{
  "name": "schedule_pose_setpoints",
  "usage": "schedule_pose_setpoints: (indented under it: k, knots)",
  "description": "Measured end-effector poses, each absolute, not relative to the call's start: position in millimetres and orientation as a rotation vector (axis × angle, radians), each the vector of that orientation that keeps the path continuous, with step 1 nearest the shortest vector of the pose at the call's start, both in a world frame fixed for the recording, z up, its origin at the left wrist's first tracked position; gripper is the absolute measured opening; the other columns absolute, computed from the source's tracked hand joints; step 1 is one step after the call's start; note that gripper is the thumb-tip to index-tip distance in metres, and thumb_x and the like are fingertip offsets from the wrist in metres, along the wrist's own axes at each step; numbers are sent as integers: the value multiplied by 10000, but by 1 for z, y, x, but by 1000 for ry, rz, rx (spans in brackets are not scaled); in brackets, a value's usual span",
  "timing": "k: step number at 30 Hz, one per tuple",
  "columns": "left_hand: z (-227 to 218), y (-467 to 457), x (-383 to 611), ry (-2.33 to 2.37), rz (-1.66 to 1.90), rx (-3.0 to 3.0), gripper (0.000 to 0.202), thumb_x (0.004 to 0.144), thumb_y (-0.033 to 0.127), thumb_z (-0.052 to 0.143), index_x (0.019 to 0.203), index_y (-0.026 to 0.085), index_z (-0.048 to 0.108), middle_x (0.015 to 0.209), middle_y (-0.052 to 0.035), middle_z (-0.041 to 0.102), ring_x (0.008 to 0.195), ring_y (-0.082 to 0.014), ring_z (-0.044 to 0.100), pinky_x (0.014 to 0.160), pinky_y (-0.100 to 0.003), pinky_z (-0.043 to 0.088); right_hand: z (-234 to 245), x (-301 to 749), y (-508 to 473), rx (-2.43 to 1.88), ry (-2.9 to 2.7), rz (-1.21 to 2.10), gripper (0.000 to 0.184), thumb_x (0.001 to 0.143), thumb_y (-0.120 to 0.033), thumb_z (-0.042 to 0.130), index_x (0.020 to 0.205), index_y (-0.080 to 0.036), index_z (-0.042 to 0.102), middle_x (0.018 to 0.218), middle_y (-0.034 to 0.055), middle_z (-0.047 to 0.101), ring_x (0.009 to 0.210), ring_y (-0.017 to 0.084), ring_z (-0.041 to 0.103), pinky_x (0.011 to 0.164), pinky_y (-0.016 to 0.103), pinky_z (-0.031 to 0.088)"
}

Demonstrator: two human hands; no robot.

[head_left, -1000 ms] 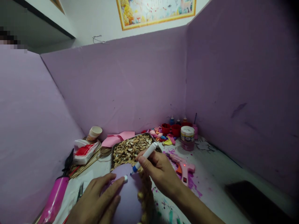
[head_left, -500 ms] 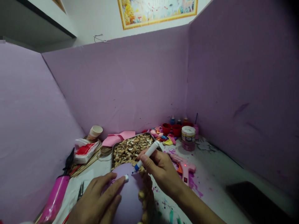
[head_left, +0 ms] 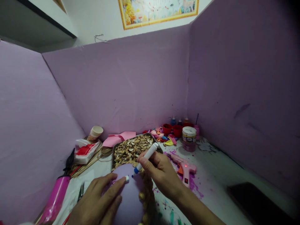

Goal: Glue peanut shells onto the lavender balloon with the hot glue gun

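A pale purple balloon sits at the front middle, with brown shell-like lumps along its right side. My left hand rests on its left side and holds it, fingers pointing right. A small white piece shows at those fingertips; its kind is unclear. Between the thumb and fingers of my right hand is a white marker with a blue collar. It slants down to the left, its tip at the balloon's upper surface, beside small dark marks.
Behind the balloon stands a tray of nut shells. To the right lie a pink glue gun with a lit red light and a dark flat object. Jars and loose balloons are farther back. A pink pump and scissors lie left.
The marker and my right hand have shifted slightly left and down, bringing the tip nearer the dark marks. My left hand and the balloon look still.
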State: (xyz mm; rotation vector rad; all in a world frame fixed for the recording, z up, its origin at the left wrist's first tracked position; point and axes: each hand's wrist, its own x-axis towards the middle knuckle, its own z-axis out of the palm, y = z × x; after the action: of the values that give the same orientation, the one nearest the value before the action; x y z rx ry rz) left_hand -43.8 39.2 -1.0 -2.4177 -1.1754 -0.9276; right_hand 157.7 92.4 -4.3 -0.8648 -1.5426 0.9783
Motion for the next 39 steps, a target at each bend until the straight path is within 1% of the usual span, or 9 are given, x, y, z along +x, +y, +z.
schedule_pose_setpoints:
  k: [11,15,17,18,20,23,27,34,39]
  knots:
    - [0,38,-42,-1208,-957,-2407,313,842,327,479,1137,306,581,1090,-47,608,979,-188,580,805,-279,493,-5,158,93,-845,-1465,1020,257,836,-362,483,699,-154,545,568,-45,416,513,86,381,482,222,317]
    - [-1,38,-42,-1232,-952,-2379,321,842,324,484,1149,322,577,1111,-42,598,993,-187,577,814,-279,491,-5,158,95,-793,-1311,1037,209,848,-355,471,874,-173,569,572,-45,479,523,102,473,512,231,382]
    - [-2,37,-42,-1242,-989,-2365,316,846,313,479,1145,334,579,1110,-36,597,998,-182,576,815,-270,492,-4,158,94,-793,-1365,1079,168,819,-293,518,954,-198,549,682,-16,577,620,127,553,580,253,435]
    - [-3,37,-42,-1247,-1012,-2361,313,846,305,479,1140,337,582,1107,-33,598,999,-178,576,815,-265,493,-3,157,93,-791,-1427,1120,231,769,-253,583,991,-215,533,787,2,617,694,143,582,626,268,458]
    - [-5,37,-42,-1264,-1053,-2354,306,842,290,487,1126,339,592,1101,-28,599,989,-171,580,807,-255,497,-4,156,91,-783,-1568,1217,528,613,-175,724,1080,-250,489,1006,30,619,835,182,599,710,302,483]
    - [-9,37,-43,-1298,-1088,-2335,298,829,276,508,1106,331,606,1117,-31,584,982,-169,581,790,-255,506,-9,154,89,-740,-1729,1295,817,448,-147,823,1163,-257,444,1110,50,584,956,234,574,808,347,475]
    - [-10,39,-39,-1292,-1145,-2321,291,806,227,540,1078,294,621,1141,-49,564,984,-175,577,792,-275,508,-18,151,91,-708,-1789,1312,826,451,-179,835,1166,-240,425,1093,42,578,996,237,553,860,364,454]
    - [-6,46,-31,-1271,-1196,-2325,214,774,126,545,940,219,644,875,-46,638,833,-161,609,692,-273,525,-19,149,92,-756,-1766,1352,872,410,-191,860,1160,-253,419,1030,21,576,993,237,547,859,368,447]
    - [-8,47,-28,-1264,-1268,-2357,204,796,107,507,936,198,624,864,-61,632,817,-160,608,678,-272,525,-12,152,93,-706,-1638,1383,754,453,-151,827,1097,-253,448,1108,52,589,1028,237,563,824,357,467]
